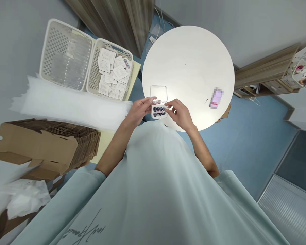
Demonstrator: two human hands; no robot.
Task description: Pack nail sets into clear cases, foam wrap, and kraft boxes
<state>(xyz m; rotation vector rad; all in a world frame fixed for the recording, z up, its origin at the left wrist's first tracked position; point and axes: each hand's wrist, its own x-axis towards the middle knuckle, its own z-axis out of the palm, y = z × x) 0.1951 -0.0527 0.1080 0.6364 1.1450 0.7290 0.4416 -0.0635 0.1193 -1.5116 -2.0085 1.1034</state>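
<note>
A small clear plastic case (159, 115) is held at the near edge of the round white table, just in front of my body. Its transparent lid (158, 92) is swung open on the far side. Inside lie two rows of dark, glossy pieces (158, 109) that look like press-on nails, and a small pinkish strip (156, 102) lies near the hinge. My left hand (140, 109) grips the case from the left, fingers closed along its side. On the right, my right hand (179, 113) has thumb and fingertips pinched at the case's edge.
The round white table (188, 51) carries a blurred pink-purple object (216, 98) on its right. At left stand a white basket of clear cases (47, 51) and a basket of white cards (91, 76). White sheeting (73, 110) and folded cardboard boxes (38, 143) lie nearer.
</note>
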